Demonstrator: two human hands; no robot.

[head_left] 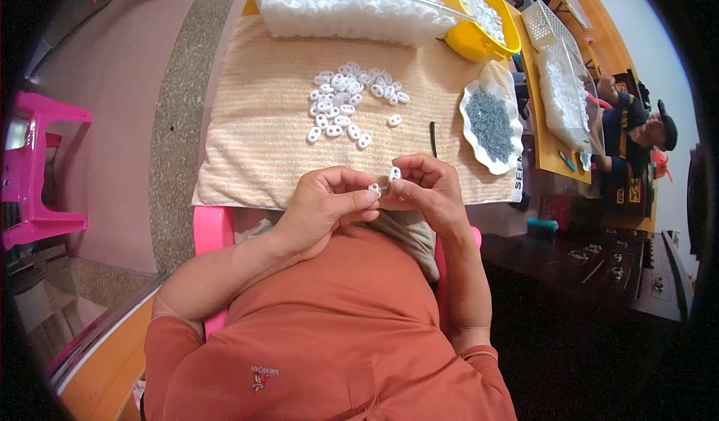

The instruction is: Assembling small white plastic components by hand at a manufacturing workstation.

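Note:
Close together at the near edge of a striped towel (255, 121), my two hands are closed in pinches. My left hand (326, 200) grips a small white plastic piece (375, 189) between thumb and fingers. In my right hand (432, 196) is another white oval piece with two holes (395, 173), held upright. Something small and thin shows between the two pieces, too small to make out. Beyond my hands lies a loose pile of similar white two-holed pieces (344, 99), with a single one (395, 120) apart to its right.
A wavy-rimmed white dish (470, 135) of small grey pieces stands right, near a black strip (432, 138). At the back are a clear tub (337, 24) and a yellow basin (490, 49), both with white pieces. A person (636, 132) sits at another table, right. A pink stool (45, 166) stands left.

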